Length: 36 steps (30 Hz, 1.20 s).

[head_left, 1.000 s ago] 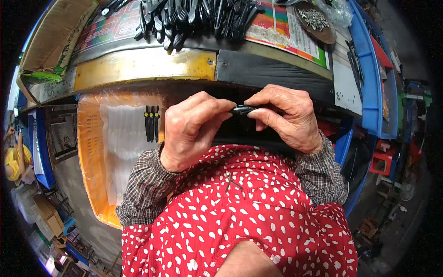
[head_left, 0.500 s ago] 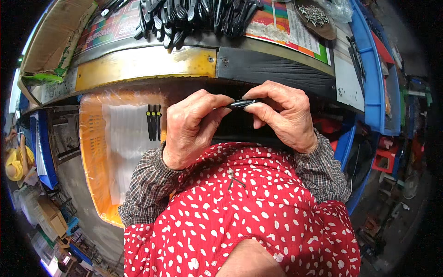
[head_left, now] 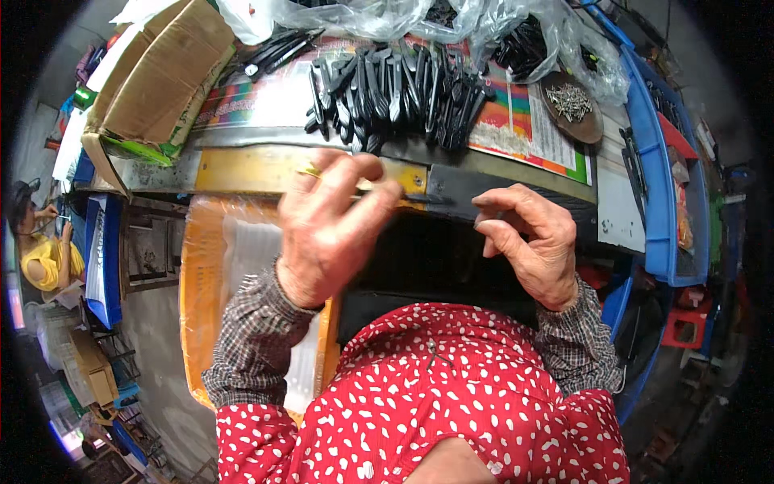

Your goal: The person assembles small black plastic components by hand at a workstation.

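My left hand (head_left: 330, 230) is raised in front of the bench edge and is motion-blurred. Its fingertips pinch a thin black piece (head_left: 423, 197) that sticks out to the right. My right hand (head_left: 532, 242) hovers a little to the right of it, fingers loosely curled and apart, with nothing visible in them. The two hands do not touch. A pile of several similar black pieces (head_left: 395, 89) lies on the bench top just beyond both hands.
A brown dish of metal screws (head_left: 572, 105) sits at the back right, next to clear plastic bags (head_left: 387, 16). A cardboard box (head_left: 153, 81) stands at the left. Blue bins (head_left: 657, 202) line the right side. An orange plastic-wrapped tray (head_left: 201, 306) is below left. Another person (head_left: 44, 250) sits far left.
The hands, which held the black piece together near my chest, have parted. My left hand has moved up and left with the piece; my right hand has let go.
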Motion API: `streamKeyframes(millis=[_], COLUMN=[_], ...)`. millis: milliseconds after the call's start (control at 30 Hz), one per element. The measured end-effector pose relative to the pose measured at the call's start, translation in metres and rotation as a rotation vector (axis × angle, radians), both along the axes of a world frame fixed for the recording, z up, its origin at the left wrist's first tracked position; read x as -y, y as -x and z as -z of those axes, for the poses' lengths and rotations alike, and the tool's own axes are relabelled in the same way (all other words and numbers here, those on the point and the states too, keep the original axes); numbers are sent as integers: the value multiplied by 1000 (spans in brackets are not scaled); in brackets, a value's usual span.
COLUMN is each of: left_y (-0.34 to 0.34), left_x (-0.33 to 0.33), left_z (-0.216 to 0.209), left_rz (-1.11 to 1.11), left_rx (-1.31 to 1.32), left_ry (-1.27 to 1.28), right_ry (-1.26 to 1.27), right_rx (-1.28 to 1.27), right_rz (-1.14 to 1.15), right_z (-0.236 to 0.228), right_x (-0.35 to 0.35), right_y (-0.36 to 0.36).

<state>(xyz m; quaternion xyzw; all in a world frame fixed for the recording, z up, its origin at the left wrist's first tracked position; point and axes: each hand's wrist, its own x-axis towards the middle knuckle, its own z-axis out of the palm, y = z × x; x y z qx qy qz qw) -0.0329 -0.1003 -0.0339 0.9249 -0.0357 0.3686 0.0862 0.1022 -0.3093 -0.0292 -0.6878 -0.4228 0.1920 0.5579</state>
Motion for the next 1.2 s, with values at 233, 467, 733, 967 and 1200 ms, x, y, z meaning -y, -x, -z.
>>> streamKeyframes(millis=[233, 467, 733, 967, 1200], left_y=[-19, -49, -70, -45, -48], left_x=[-72, -85, -88, -127, -125], left_z=[-13, -20, -24, -13, -6], left_rz=[-77, 56, 56, -116, -8], left_rx=[20, -8, -42, -69, -123], left_ry=[-79, -145, -90, 28, 50], right_ry=[5, 16, -4, -46, -28], right_rx=[66, -52, -85, -46, 18], right_rz=[54, 44, 33, 20, 35], right_z=[2, 10, 10, 13, 12], right_x=[-3, -4, -3, -1, -2], right_y=[-14, -20, -22, -22, -20])
